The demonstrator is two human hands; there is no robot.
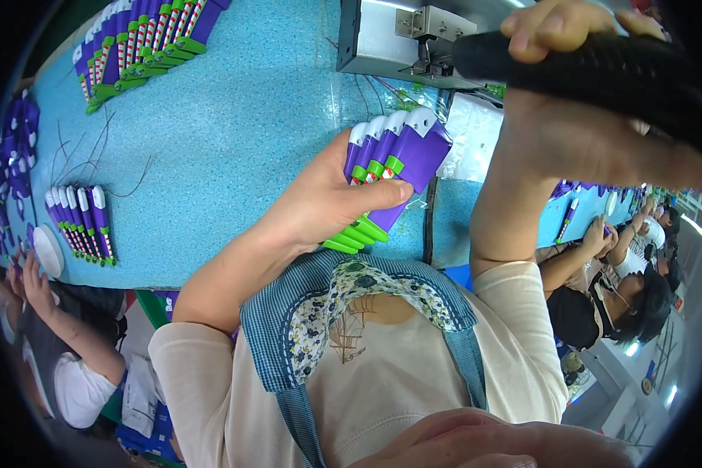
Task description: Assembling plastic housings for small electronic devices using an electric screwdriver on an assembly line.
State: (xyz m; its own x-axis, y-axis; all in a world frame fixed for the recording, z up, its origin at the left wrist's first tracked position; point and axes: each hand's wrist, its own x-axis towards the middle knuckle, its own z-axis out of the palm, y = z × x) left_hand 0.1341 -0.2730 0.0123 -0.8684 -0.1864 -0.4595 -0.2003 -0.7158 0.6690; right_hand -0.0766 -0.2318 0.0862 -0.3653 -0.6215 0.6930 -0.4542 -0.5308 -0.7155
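Note:
My left hand (pixel 320 195) is closed around a fanned stack of purple plastic parts (pixel 423 160), above the front of the blue table. Each has a white rounded top, a green end and a red-and-white striped edge; my thumb presses across them. My right hand (pixel 550 129) is raised close to the camera at the upper right, fingers wrapped round a long black thing (pixel 569 66) with a ribbed surface. It is slightly blurred and runs to the picture's rim, so its kind cannot be made out.
A metal box with a bracket (pixel 366 39) stands at the far middle, thin wires below it. Nearby lies a clear plastic bag (pixel 472 132). Similar purple parts lie in rows at far left (pixel 144 47) and left (pixel 82 222), by a white disc (pixel 48 251). Co-workers sit on both sides.

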